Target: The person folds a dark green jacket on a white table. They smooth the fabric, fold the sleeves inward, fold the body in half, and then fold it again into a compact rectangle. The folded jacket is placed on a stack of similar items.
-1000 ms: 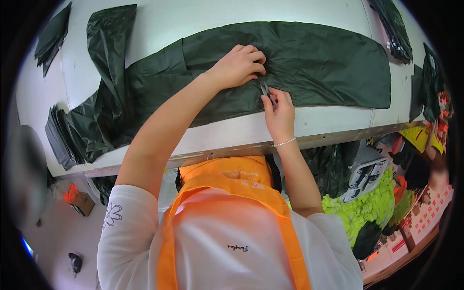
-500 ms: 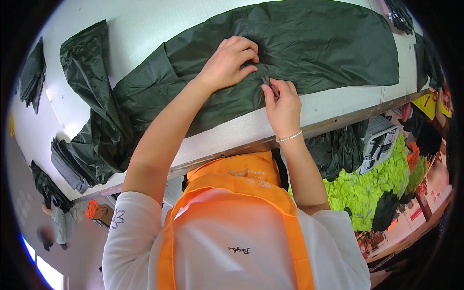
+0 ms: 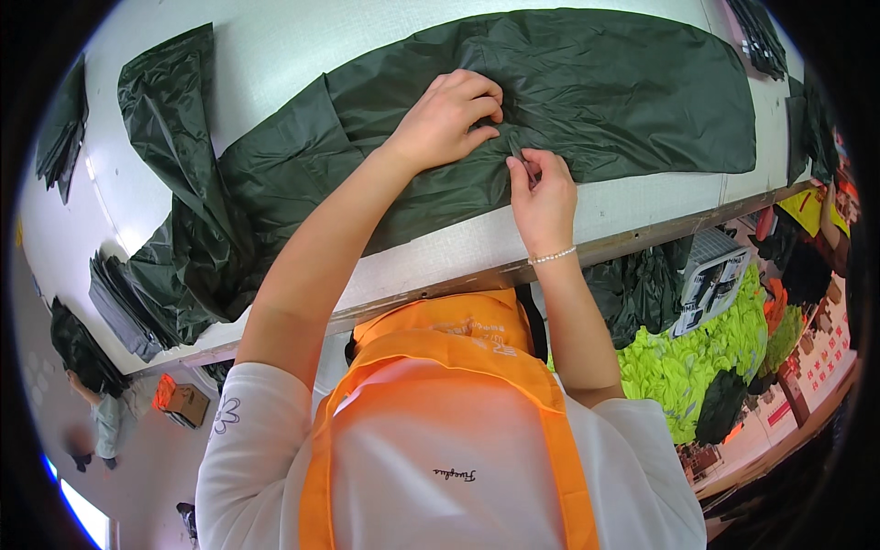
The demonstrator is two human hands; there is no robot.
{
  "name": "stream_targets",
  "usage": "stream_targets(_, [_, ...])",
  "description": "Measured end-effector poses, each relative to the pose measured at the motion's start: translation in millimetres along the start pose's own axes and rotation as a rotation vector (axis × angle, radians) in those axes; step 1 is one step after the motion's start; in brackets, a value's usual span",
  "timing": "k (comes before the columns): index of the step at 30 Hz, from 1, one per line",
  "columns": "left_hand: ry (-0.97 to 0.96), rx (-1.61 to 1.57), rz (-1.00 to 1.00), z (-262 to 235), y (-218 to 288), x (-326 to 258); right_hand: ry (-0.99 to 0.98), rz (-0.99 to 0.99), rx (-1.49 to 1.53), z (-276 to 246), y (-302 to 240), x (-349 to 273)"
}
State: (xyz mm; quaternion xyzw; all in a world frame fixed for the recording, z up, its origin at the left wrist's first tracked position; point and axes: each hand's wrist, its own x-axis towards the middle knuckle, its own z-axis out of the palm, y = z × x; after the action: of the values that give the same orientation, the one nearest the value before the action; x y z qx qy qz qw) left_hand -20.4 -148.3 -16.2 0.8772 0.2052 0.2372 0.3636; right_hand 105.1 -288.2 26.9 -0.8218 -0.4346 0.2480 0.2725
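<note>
A dark green raincoat-like garment (image 3: 623,101) of thin, shiny fabric lies spread and creased across the table. My left hand (image 3: 449,119) rests on its middle, fingers curled and thumb near the fingertips, pinching a bit of the fabric. Just to the right, my right hand (image 3: 543,197) is closed around a small pointed metal tool (image 3: 516,149), which looks like thread snips; most of it is hidden in the fingers. The tool's tip points at the cloth close to my left thumb. A sleeve-like length of the garment (image 3: 170,119) bends away at the left.
The pale table (image 3: 266,64) has its front edge (image 3: 623,240) before me. Folded dark garments (image 3: 128,307) sit at its left end, more (image 3: 756,37) at the far right. Below right are a plastic crate (image 3: 710,284) and a yellow-green fabric heap (image 3: 687,367). Another person (image 3: 107,426) stands far left.
My left hand has shifted slightly right, closer to the tool. My right hand stays almost in place, still gripping it. The view has tilted a little.
</note>
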Motion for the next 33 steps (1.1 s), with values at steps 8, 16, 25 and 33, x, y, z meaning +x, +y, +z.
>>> stream_targets(8, [-0.01, 0.044, 0.01, -3.0, 7.9, 1.8, 0.009, 0.007, -0.003, -0.6, 1.2, -2.2])
stream_targets(16, [-0.021, 0.005, -0.039, -0.9, 2.2, 1.7, -0.004, 0.039, -0.003, 3.8, 0.4, 1.0])
stream_targets(25, [-0.022, 0.025, -0.043, 0.8, 2.2, 1.9, -0.004, 0.035, -0.005, 2.1, 0.0, 3.0])
stream_targets(33, [-0.012, 0.025, -0.047, 1.5, 3.2, 2.9, -0.014, 0.079, 0.045, 2.1, 3.6, 7.0])
